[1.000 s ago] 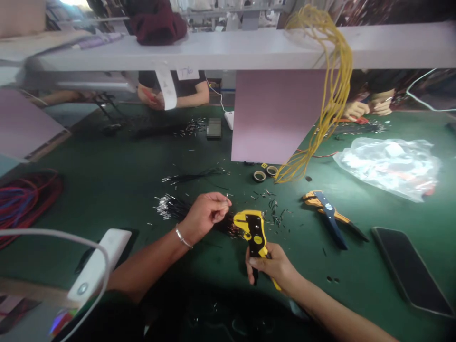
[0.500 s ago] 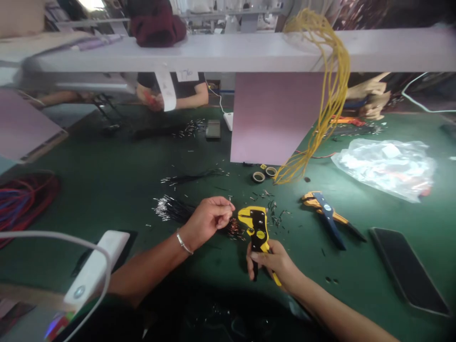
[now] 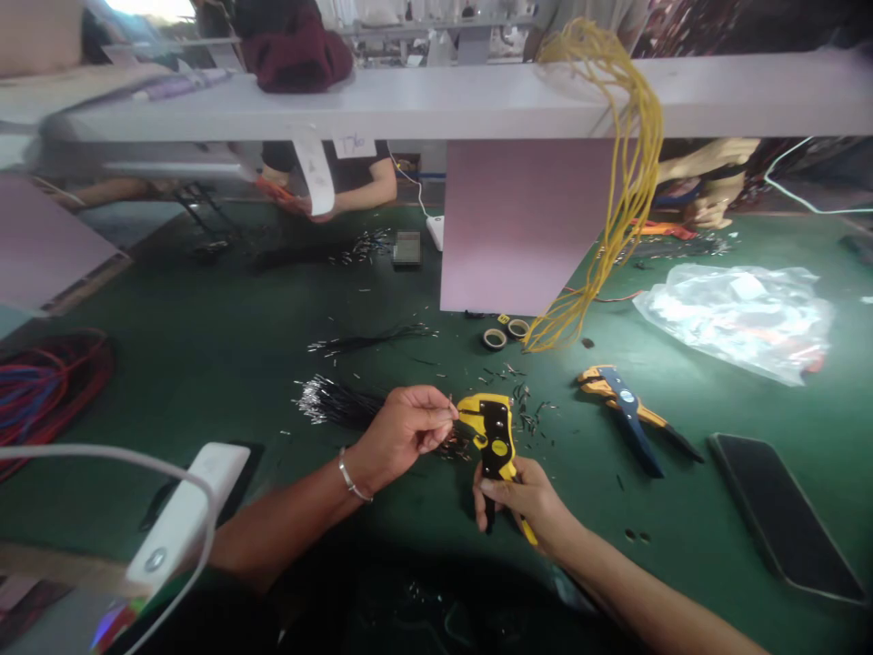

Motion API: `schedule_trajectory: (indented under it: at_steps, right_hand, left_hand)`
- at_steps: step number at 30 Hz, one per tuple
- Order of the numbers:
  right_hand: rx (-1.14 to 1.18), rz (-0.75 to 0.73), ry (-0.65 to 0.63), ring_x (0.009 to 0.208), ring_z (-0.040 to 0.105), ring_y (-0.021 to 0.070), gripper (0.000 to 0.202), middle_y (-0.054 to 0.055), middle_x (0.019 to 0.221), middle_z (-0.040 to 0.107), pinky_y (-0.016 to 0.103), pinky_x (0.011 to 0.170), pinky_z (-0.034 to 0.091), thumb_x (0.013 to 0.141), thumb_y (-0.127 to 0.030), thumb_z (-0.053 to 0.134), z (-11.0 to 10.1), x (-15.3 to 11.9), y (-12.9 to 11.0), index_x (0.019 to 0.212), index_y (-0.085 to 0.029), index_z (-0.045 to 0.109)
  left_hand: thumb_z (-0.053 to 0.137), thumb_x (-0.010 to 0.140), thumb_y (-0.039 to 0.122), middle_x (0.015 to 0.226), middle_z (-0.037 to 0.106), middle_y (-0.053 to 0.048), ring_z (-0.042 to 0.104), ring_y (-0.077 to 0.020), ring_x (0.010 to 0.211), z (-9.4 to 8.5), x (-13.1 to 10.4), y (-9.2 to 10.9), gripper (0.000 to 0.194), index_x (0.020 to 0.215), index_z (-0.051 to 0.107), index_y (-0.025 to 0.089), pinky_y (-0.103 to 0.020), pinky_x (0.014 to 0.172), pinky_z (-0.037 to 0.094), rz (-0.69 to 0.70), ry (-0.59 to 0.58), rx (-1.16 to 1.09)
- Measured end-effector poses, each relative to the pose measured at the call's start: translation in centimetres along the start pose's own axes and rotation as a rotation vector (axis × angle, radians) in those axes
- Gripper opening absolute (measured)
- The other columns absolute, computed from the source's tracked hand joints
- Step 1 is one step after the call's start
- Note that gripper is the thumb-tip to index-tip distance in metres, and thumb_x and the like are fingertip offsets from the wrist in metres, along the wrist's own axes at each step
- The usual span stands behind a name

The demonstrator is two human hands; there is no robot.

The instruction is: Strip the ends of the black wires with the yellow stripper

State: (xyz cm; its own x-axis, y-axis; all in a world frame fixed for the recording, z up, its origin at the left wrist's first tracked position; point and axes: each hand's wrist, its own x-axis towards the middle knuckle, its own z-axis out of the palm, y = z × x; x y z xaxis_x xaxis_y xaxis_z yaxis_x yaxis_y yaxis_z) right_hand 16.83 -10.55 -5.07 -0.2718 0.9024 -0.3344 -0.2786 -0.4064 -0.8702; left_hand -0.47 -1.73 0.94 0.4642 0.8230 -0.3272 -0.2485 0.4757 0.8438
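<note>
My right hand (image 3: 525,496) is wrapped around the handles of a yellow and black wire stripper (image 3: 496,428), whose jaws point left. With thumb and fingers pinched, my left hand (image 3: 413,420) holds a thin wire (image 3: 451,401), its tip right at the stripper's jaws. Most of that wire is hidden by the fingers. Under and behind the left hand lies a bundle of black wires (image 3: 341,402) with shiny metal ends. Copper-coloured wire ends (image 3: 456,445) show below the fingers.
Wire scraps (image 3: 528,400) and two tape rolls (image 3: 495,338) lie beyond the stripper. To the right are a blue and yellow wire stripper (image 3: 627,414), a phone (image 3: 784,514) and a plastic bag (image 3: 743,318). Yellow wires (image 3: 637,164) hang from the shelf (image 3: 423,109). Co-workers' hands show opposite.
My left hand has moved slightly right, bringing the wire tip from just short of the stripper's jaws up to them. The right hand and stripper have hardly moved.
</note>
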Motion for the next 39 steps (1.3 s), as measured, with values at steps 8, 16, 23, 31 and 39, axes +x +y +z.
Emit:
schedule_trajectory:
  at_steps: [8, 16, 23, 31, 39]
  right_hand:
    - [0.022, 0.012, -0.003, 0.043, 0.056, 0.0153, 0.027, 0.003, 0.049, 0.063, 0.026, 0.044, 0.039, 0.069, -0.038, 0.072, 0.3, -0.3, -0.3, 0.071, -0.014, 0.059]
    - [0.026, 0.022, 0.042, 0.043, 0.056, 0.0146, 0.025, 0.003, 0.05, 0.063, 0.025, 0.044, 0.037, 0.067, -0.034, 0.072, 0.6, -0.2, -0.8, 0.068, -0.014, 0.059]
    - [0.174, -0.077, 0.248, 0.04, 0.053, 0.0153, 0.021, 0.0, 0.049, 0.058, 0.028, 0.042, 0.043, 0.069, -0.03, 0.069, -1.4, 0.6, -2.0, 0.063, -0.016, 0.054]
    - [0.09, -0.014, 0.094, 0.048, 0.061, 0.0166, 0.022, 0.003, 0.059, 0.064, 0.026, 0.047, 0.041, 0.073, -0.032, 0.07, -1.1, 0.1, -0.8, 0.076, -0.013, 0.059]
    - [0.099, 0.004, -0.011, 0.051, 0.062, 0.0176, 0.028, 0.004, 0.061, 0.066, 0.028, 0.052, 0.045, 0.071, -0.036, 0.074, -0.8, -0.3, -0.4, 0.079, -0.012, 0.061]
  left_hand:
    - [0.067, 0.064, 0.012, 0.044, 0.047, 0.002, 0.034, -0.0035, 0.038, -2.0, 1.6, 0.8, 0.005, 0.066, 0.064, 0.009, -0.02, 0.041, 0.016, -0.001, -0.007, -0.041]
    - [0.067, 0.06, 0.011, 0.043, 0.046, 0.003, 0.032, -0.0028, 0.036, -0.6, 0.7, 0.1, 0.006, 0.064, 0.062, 0.009, -0.02, 0.04, 0.015, -0.047, 0.019, -0.033]
    - [0.07, 0.062, 0.016, 0.041, 0.048, 0.003, 0.037, -0.0048, 0.037, 0.0, -0.8, 0.6, 0.009, 0.064, 0.064, 0.011, -0.021, 0.04, 0.017, 0.01, -0.025, 0.003]
    - [0.067, 0.067, 0.014, 0.044, 0.046, 0.003, 0.032, -0.0029, 0.037, -1.6, 1.1, 0.7, 0.005, 0.066, 0.064, 0.01, -0.02, 0.041, 0.016, 0.019, -0.052, -0.093]
    - [0.066, 0.065, 0.011, 0.044, 0.046, 0.002, 0.033, -0.0031, 0.037, -1.5, 1.3, 0.6, 0.003, 0.067, 0.064, 0.009, -0.019, 0.04, 0.015, -0.005, -0.039, -0.11]
